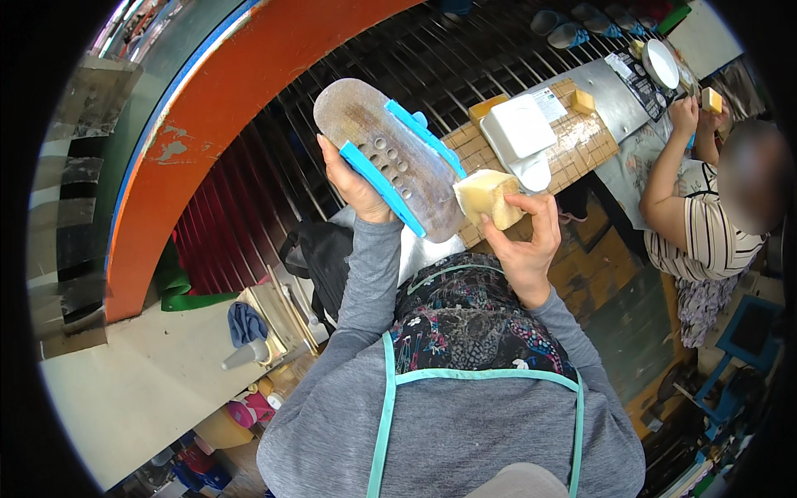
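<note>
My left hand (355, 183) is closed round the edge of a greyish, see-through, sole-shaped piece (357, 116). A blue strip runs along each of its long sides, and several round holes or studs show in its middle. It is held up tilted in front of my body. Between the thumb and fingers of my right hand (529, 245) is a pale yellow sponge block (483, 199), its near side rougher and darker. The sponge is close to the lower right edge of the sole-shaped piece; whether they touch I cannot tell.
A tan board (585, 133) carries a white plastic container (521, 129) and another sponge (583, 101). Metal bars (332, 58) run behind, under an orange curved edge (191, 116). More sole-shaped pieces (569, 35) lie far right. A co-worker (706, 199) sits right, holding a sponge.
</note>
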Tool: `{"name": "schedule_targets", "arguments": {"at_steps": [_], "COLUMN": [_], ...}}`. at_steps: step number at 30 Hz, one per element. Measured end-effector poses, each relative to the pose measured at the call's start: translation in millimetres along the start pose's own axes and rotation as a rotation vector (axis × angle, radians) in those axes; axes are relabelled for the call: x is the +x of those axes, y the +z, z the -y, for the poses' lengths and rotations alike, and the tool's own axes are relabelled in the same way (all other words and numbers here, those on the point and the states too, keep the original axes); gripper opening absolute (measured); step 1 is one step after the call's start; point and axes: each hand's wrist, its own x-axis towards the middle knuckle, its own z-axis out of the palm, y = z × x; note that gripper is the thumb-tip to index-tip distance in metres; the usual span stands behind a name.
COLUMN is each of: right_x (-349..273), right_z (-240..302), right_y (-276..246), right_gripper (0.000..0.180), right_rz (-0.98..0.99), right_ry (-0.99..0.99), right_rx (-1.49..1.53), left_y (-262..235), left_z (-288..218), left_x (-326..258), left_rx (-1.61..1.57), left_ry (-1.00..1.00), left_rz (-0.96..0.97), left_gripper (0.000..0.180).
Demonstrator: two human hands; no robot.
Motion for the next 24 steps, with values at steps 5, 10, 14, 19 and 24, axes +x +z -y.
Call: {"name": "schedule_targets", "arguments": {"at_steps": [5, 10, 14, 19, 24], "right_x": [2, 0, -5, -15, 1], "right_z": [-2, -2, -4, -1, 11], "right_y": [0, -3, -2, 0, -8], "right_gripper": [0.041, 0.041, 0.042, 0.046, 0.047], "right_rz": [-0.006, 0.006, -0.002, 0.13, 0.087], "right_ry": [0.01, 0.044, -0.081, -0.291, -0.35], "right_rx": [-0.012, -0.064, -0.058, -0.065, -0.061], "left_y": [4, -10, -20, -22, -6], "left_z": [4, 7, 9, 8, 2], "left_x": [3, 10, 20, 31, 25], "left_rx": [-0.137, -0.189, -0.169, -0.127, -0.041], "left_ry": [-0.005, -0.065, -0.09, 0.093, 0.153], "left_rz": [0.021, 0.142, 0.13, -0.041, -0.191], "left_gripper": [0.074, 0.074, 0.075, 0.067, 0.055]}}
